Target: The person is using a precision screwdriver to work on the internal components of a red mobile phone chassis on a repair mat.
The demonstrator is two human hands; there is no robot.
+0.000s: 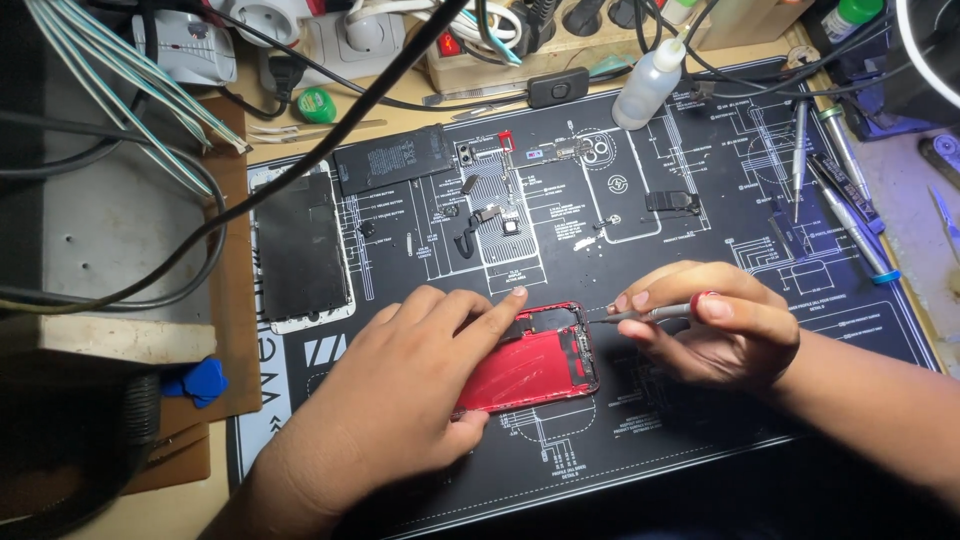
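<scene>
A red phone housing (535, 362) lies open-side up on a black repair mat (700, 420), near the mat's front middle. My left hand (410, 385) rests over its left half, fingers spread, the index fingertip pressing on the housing's upper edge. My right hand (715, 320) grips a thin grey screwdriver (650, 314) with a red cap. Its tip points left and touches the housing's upper right corner.
A removed phone screen (300, 250) lies at the mat's left, a black battery (392, 158) and small parts (490, 215) behind. A white squeeze bottle (645, 85), several screwdrivers (850, 205), black cables (330, 130), a power strip (480, 45) and a blue pick (205, 380) surround it.
</scene>
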